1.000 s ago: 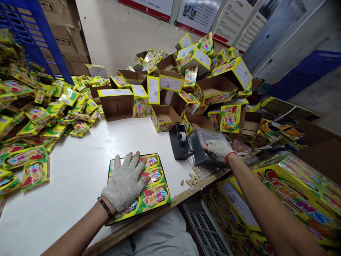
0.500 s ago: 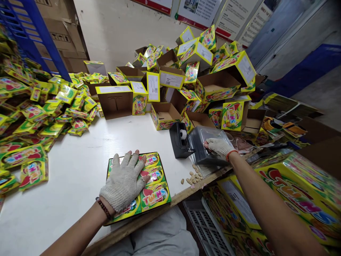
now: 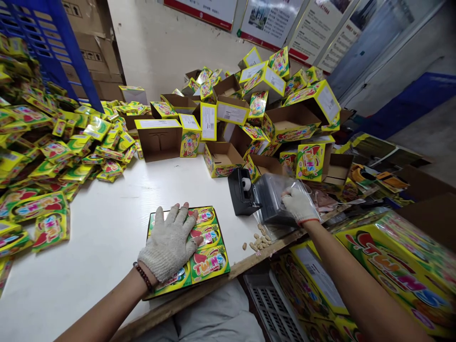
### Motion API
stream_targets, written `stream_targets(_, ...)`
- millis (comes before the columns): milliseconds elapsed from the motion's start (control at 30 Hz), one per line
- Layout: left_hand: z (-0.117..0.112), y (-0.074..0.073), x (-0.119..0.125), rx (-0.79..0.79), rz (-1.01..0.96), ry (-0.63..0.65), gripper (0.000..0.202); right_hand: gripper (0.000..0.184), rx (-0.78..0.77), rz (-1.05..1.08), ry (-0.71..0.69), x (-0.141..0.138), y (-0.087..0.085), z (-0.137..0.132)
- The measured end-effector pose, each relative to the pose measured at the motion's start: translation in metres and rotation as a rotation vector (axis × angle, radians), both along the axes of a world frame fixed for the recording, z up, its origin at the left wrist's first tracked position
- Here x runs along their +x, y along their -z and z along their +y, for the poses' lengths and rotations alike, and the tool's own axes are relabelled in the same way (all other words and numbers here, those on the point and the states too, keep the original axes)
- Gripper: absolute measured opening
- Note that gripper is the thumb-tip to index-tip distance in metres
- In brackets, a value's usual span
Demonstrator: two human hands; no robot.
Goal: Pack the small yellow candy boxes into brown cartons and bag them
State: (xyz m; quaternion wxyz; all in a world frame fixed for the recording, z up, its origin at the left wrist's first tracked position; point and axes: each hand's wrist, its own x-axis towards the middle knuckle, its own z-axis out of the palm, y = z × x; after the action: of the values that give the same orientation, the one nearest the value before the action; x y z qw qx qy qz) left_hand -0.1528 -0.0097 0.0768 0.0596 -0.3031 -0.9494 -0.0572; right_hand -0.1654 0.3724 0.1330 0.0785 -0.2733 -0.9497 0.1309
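My left hand [image 3: 170,242], in a knit glove, lies flat with fingers spread on a tray of yellow "Twins" snack packs [image 3: 204,247] at the near table edge. My gloved right hand [image 3: 298,205] rests on a stack of clear plastic bags [image 3: 270,199] to the right, its fingers curled and pinching the top bag. A black tape dispenser [image 3: 241,191] stands just left of the bags.
Loose yellow packs [image 3: 53,152] are heaped on the left of the white table [image 3: 99,228]. Open yellow cartons [image 3: 256,114] pile up at the back. Several peanuts [image 3: 258,240] lie by the table edge. Wrapped trays [image 3: 395,270] are stacked at the right.
My right hand has lifted slightly on the plastic bags and its fingers have curled on the top bag. My left hand stays flat on the tray.
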Motion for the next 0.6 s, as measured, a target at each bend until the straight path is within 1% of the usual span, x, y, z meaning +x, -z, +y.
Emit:
stream_targets(33,0.000,0.001,-0.001,0.020,-0.009,-0.002,0.052,0.009,0.038,0.059,-0.018,0.009,-0.009,-0.007)
stream_targets(67,0.000,0.001,-0.002,0.047,-0.020,-0.004,0.053,0.006,0.063,0.116,-0.074,0.019,-0.020,-0.017)
stream_targets(100,0.000,-0.003,-0.004,0.088,-0.025,-0.008,0.054,0.005,0.069,0.164,-0.168,0.029,-0.032,-0.029)
stream_targets(133,0.000,-0.011,-0.005,0.141,-0.016,-0.013,0.056,0.005,0.041,0.185,-0.309,0.038,-0.045,-0.044)
stream_targets(167,-0.001,-0.024,-0.006,0.199,0.008,-0.014,0.058,0.005,-0.039,0.161,-0.469,0.046,-0.059,-0.061)
stream_targets(200,-0.001,-0.041,-0.006,0.260,0.043,-0.015,0.060,0.005,-0.150,0.095,-0.605,0.052,-0.073,-0.078)
stream_targets(233,-0.002,-0.062,-0.007,0.311,0.090,-0.005,0.061,0.009,-0.278,0.016,-0.713,0.056,-0.086,-0.095)
stream_targets(300,-0.007,-0.109,-0.008,0.346,0.098,0.038,0.057,0.019,-0.548,-0.211,-0.905,0.058,-0.108,-0.122)
stream_targets(333,-0.010,-0.130,-0.009,0.363,0.063,0.066,0.053,0.023,-0.664,-0.294,-0.980,0.054,-0.116,-0.132)
stream_targets(367,-0.014,-0.147,-0.010,0.399,0.028,0.124,0.049,0.028,-0.766,-0.342,-1.044,0.049,-0.120,-0.138)
stream_targets(400,-0.020,-0.159,-0.011,0.461,-0.005,0.161,0.043,0.030,-0.854,-0.334,-1.087,0.041,-0.120,-0.142)
stream_targets(433,-0.026,-0.164,-0.013,0.540,-0.037,0.174,0.037,0.032,-0.938,-0.272,-1.104,0.031,-0.117,-0.144)
stream_targets(467,-0.033,-0.163,-0.016,0.631,-0.064,0.155,0.031,0.033,-1.016,-0.181,-1.092,0.021,-0.111,-0.145)
stream_targets(500,-0.040,-0.155,-0.019,0.723,-0.092,0.101,0.027,0.035,-1.082,-0.086,-1.055,0.011,-0.102,-0.147)
stream_targets(533,-0.046,-0.142,-0.023,0.809,-0.126,0.015,0.024,0.040,-1.125,-0.008,-1.000,0.000,-0.091,-0.148)
stream_targets(567,-0.051,-0.125,-0.028,0.878,-0.165,-0.084,0.022,0.046,-1.136,0.040,-0.940,-0.009,-0.078,-0.151)
stream_targets(600,-0.055,-0.106,-0.033,0.928,-0.211,-0.181,0.021,0.050,-1.115,0.057,-0.882,-0.019,-0.063,-0.154)
